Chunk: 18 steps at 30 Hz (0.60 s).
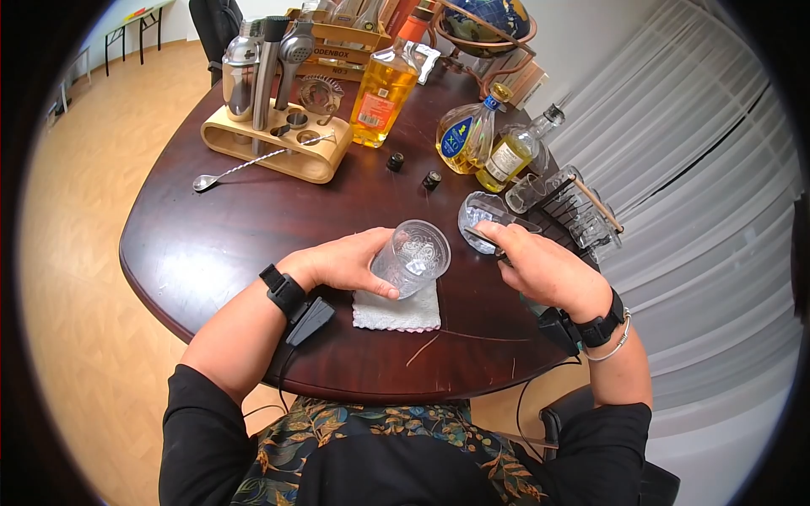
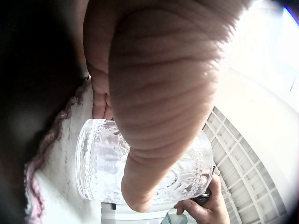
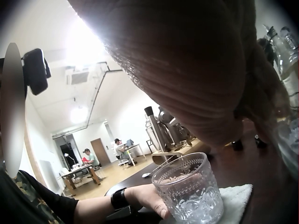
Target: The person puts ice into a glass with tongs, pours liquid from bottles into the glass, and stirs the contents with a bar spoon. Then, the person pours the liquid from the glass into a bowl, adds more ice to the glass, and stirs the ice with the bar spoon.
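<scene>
My left hand (image 1: 359, 260) grips a clear embossed glass tumbler (image 1: 412, 260), thumb on the near side. The tumbler leans over a white folded cloth (image 1: 396, 312), and clear ice pieces (image 3: 198, 207) lie in its bottom. In the left wrist view, the thumb crosses the tumbler's patterned wall (image 2: 98, 163). My right hand (image 1: 544, 268) pinches a slim dark metal utensil (image 1: 483, 239) at a clear glass bowl (image 1: 474, 207) with ice in it. I cannot tell the utensil's kind, since the fingers hide most of it.
Behind the hands stand a wooden bar-tool stand (image 1: 325, 169) with a shaker, a twisted bar spoon (image 1: 240, 169), and an amber bottle (image 1: 384, 97). Two small dark caps (image 1: 395, 161) lie nearby. Two bottles, including a blue-labelled one (image 1: 460, 139), and a glass rack (image 1: 582, 207) stand right.
</scene>
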Available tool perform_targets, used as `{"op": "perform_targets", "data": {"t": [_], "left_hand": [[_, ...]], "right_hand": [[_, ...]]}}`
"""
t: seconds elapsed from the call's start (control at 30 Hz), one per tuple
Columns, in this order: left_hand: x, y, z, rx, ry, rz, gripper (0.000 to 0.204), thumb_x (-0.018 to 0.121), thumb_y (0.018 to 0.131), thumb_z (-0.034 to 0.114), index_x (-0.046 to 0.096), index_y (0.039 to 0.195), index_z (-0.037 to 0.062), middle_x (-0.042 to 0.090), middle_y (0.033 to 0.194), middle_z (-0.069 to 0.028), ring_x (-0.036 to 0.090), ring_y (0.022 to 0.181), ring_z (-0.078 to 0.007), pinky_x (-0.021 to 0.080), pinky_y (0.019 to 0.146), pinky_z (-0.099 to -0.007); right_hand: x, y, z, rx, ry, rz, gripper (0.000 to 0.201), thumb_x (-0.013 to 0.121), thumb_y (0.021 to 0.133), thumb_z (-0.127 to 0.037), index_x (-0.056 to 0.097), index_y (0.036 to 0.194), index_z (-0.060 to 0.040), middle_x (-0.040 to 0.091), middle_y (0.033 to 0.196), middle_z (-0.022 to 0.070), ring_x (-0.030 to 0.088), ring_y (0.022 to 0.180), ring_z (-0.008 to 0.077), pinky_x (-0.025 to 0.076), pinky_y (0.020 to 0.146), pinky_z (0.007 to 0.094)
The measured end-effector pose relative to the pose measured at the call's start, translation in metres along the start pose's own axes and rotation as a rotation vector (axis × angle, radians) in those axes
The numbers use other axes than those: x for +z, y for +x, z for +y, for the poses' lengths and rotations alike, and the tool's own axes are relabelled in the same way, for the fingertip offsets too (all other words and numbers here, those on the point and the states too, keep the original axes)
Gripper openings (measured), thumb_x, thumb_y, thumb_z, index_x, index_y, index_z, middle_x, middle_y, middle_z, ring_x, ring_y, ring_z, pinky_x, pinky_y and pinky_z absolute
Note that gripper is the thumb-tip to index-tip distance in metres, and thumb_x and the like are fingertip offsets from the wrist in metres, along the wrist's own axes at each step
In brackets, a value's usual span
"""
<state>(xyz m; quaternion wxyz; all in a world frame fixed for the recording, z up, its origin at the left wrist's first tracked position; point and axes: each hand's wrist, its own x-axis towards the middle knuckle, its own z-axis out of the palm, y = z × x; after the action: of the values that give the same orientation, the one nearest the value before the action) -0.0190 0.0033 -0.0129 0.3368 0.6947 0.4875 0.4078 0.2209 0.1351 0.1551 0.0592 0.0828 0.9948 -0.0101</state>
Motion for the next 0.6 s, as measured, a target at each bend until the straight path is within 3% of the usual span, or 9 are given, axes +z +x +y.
{"op": "perform_targets", "data": {"t": [0.13, 0.53, 0.6], "left_hand": [[0.0003, -0.0004, 0.0042, 0.026, -0.037, 0.023, 0.082, 0.084, 0.068, 0.034, 0.044, 0.132, 0.0011, 0.051, 0.129, -0.0187, 0.046, 0.124, -0.0321, 0.034, 0.107, -0.0379], [0.0007, -0.0002, 0.0023, 0.024, -0.032, 0.028, 0.082, 0.084, 0.068, 0.034, 0.044, 0.132, 0.0013, 0.051, 0.129, -0.0186, 0.045, 0.125, -0.0321, 0.034, 0.107, -0.0382], [-0.0006, -0.0003, 0.0038, 0.000, -0.017, 0.005, 0.086, 0.084, 0.069, 0.033, 0.041, 0.136, 0.0011, 0.049, 0.132, -0.0158, 0.044, 0.127, -0.0271, 0.033, 0.108, -0.0367]], "right_hand": [[0.0002, 0.0005, -0.0004, 0.008, 0.004, -0.006, 0.058, 0.058, 0.078, 0.002, 0.041, 0.133, -0.0089, 0.056, 0.093, 0.0191, 0.058, 0.087, 0.0393, 0.048, 0.077, 0.0436], [0.0019, 0.0005, 0.0002, 0.005, 0.022, 0.002, 0.059, 0.058, 0.078, 0.002, 0.039, 0.133, -0.0081, 0.057, 0.096, 0.0208, 0.058, 0.089, 0.0409, 0.048, 0.078, 0.0446], [0.0022, 0.0006, -0.0011, 0.015, 0.028, 0.000, 0.059, 0.058, 0.078, 0.002, 0.039, 0.133, -0.0081, 0.058, 0.097, 0.0210, 0.058, 0.090, 0.0412, 0.048, 0.079, 0.0448]]}}
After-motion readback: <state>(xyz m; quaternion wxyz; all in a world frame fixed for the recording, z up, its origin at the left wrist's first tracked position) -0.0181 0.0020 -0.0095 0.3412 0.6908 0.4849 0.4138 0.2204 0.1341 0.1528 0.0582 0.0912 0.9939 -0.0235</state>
